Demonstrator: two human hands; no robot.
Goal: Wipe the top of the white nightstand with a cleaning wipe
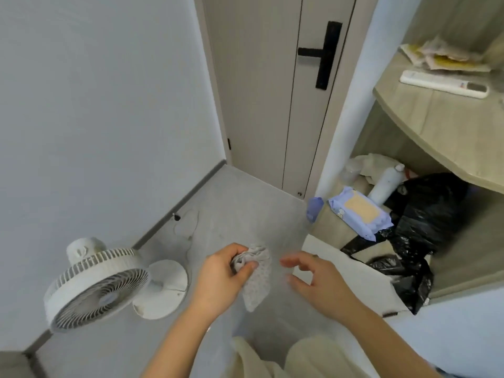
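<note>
My left hand [223, 276] grips a crumpled white cleaning wipe [257, 282] that hangs down over the grey floor. My right hand [316, 279] hovers just to the right of the wipe with fingers spread and nothing in them. A purple pack of wipes [360, 211] lies on a low shelf to the right. A white surface with a dark edge [354, 279] sits right behind my right hand; whether it is the nightstand top I cannot tell.
A white floor fan [101, 282] stands at the left by the wall. A closed door with a black handle [324, 53] is ahead. Wooden corner shelves [425, 115] at right hold a remote [444, 84], papers, a white bottle [387, 184] and a black plastic bag [420, 222].
</note>
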